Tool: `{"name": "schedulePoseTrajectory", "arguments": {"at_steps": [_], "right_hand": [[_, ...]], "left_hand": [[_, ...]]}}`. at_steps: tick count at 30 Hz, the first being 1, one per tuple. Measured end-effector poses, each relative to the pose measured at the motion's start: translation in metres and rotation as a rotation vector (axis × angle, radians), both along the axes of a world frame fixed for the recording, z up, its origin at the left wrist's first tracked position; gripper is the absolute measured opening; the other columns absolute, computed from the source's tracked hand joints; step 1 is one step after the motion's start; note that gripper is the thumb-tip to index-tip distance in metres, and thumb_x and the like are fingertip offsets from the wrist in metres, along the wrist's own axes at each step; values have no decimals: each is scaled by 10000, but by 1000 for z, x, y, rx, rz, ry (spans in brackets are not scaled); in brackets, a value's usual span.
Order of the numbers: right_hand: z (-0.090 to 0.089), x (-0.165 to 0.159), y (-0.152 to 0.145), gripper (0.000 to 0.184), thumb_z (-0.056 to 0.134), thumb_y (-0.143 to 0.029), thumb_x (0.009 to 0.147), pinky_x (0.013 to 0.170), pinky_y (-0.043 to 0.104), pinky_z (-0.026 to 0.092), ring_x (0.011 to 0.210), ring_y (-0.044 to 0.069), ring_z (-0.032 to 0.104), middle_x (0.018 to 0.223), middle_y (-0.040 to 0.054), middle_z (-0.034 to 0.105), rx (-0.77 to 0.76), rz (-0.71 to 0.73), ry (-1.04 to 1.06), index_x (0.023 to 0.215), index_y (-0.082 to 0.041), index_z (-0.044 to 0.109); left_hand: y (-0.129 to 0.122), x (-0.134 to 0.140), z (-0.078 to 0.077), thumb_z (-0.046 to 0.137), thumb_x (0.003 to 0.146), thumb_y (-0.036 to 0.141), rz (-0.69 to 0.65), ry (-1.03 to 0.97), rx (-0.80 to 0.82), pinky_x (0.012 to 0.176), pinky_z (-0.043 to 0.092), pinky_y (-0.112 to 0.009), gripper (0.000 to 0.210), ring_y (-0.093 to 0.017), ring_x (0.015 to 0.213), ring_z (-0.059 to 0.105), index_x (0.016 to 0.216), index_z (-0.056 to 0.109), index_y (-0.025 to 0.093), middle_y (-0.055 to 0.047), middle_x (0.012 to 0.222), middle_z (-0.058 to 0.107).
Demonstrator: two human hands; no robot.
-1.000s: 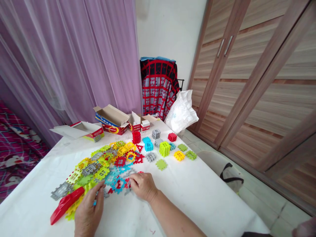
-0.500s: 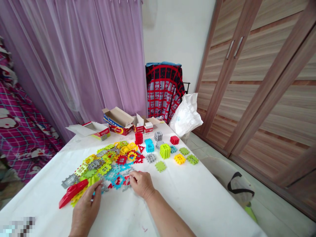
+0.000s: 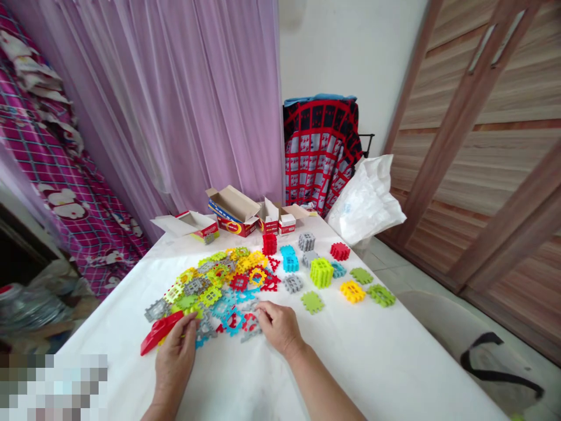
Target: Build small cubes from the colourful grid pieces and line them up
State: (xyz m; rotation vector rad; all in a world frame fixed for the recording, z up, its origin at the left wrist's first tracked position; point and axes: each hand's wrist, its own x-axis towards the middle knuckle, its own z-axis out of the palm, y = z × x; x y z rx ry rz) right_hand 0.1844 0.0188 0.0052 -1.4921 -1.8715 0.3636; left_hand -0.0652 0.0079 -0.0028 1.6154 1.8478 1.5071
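tile heap [image 3: 219,286] on table [image 3: 372,356], boxes [image 3: 236,213] behind

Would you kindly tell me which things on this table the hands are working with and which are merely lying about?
In hand:
- left hand at the near edge of the pile of flat plastic tiles
- right hand fingering a grey tile

Lying about:
- long red piece
- built cubes
- open cardboard boxes
- white plastic bag
- chequered cloth

honestly nothing readable here. the red and blue boxes [image 3: 232,215] at the middle of the frame have printing on their sides, but it's way too small and blurry. same with the faint blue mark on the white bag [image 3: 366,202].
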Motion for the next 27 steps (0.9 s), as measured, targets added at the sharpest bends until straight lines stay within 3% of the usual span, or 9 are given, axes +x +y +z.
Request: {"name": "schedulePoseTrajectory", "arguments": {"at_steps": [8,14,18,23,27], "right_hand": [[-12,7,7,296,449,-274,870,687,250,503,726,195,715,841,24,770,-34,-31,92,937,-276,737],[-17,7,8,321,422,-294,874,662,256,497,702,203,710,795,32,764,-42,-20,89,926,-278,739],[-19,8,9,339,415,-332,879,633,243,482,656,190,698,778,40,761,-17,2,95,922,-251,742],[-20,8,9,357,407,-343,885,623,236,467,640,183,691,773,41,760,1,7,88,931,-237,745],[-21,7,9,362,405,-353,886,623,242,464,637,187,689,767,39,759,4,3,74,928,-238,746]], "left_hand": [[1,5,6,536,815,527,3,3,-9,668,579,-287,402,-205,770,727,953,698,186,-63,838,768],[-1,8,10,462,907,416,-43,340,-5,681,565,-276,309,-170,768,705,981,690,221,-37,889,758],[15,-1,31,423,931,334,-44,679,-112,858,530,-310,299,-185,970,676,1039,682,228,-55,1023,735],[48,-23,60,498,867,257,2,818,-265,956,452,-451,348,-295,1124,600,1177,644,200,-125,1195,669],[64,-31,69,542,814,208,-44,913,-381,984,409,-460,348,-305,1176,566,1138,668,224,-103,1251,654]]}}
